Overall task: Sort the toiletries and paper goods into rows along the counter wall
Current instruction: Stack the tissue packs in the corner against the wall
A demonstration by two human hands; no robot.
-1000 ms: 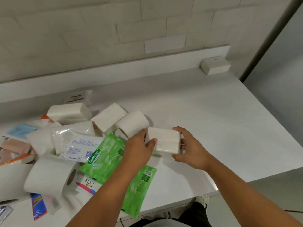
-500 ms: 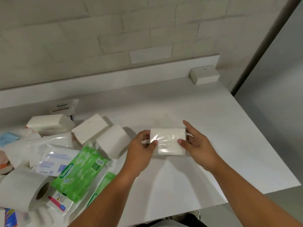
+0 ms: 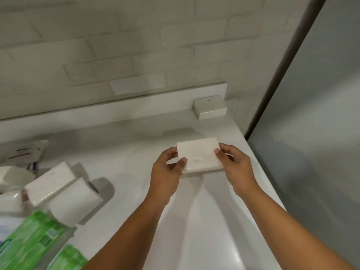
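Observation:
A white tissue pack [image 3: 199, 153] is held flat just above the white counter [image 3: 204, 221]. My left hand [image 3: 167, 172] pinches its left end, thumb on top. My right hand [image 3: 233, 162] grips its right end the same way. Another white tissue pack [image 3: 210, 109] lies against the counter wall at the far right corner. At the left lies a heap: a white pack [image 3: 50, 184], a toilet roll [image 3: 75, 201] and green wipes packs [image 3: 31, 242].
The low white backsplash ledge [image 3: 116, 112] runs along the tiled wall. The counter ends at the right, beside a grey panel [image 3: 311, 133]. A small labelled box [image 3: 27, 152] leans by the wall at the left. Bare counter lies between the heap and the corner pack.
Both hands have carried the tissue pack away from the heap, farther back and to the right, toward the corner pack. The view has swung right, so most of the heap has left the frame.

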